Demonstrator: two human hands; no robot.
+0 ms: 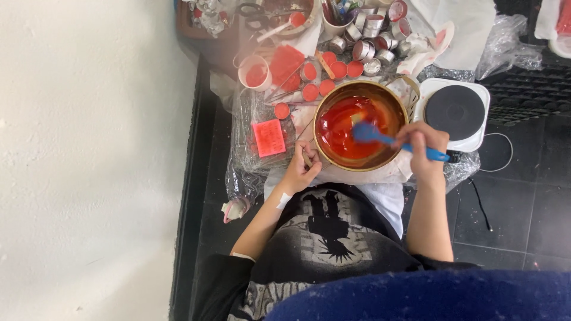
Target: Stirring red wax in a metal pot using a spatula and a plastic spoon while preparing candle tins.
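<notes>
A brass-coloured pot (399,107) holds glossy red liquid (340,128). My right hand (425,147) grips the handle of a blue spatula (380,137), whose blade dips into the red liquid near the pot's middle. At the pot's near-left rim, my left hand (300,171) is curled around a thin stick or the rim itself; I cannot tell which. A white strip is stuck on my left wrist.
A white hot plate with a black disc (455,113) sits right of the pot. Several small round tins, some filled with red, lie behind the pot (339,70). A white cup of red (256,72) and a red card (269,137) sit left. A white wall stands at the left.
</notes>
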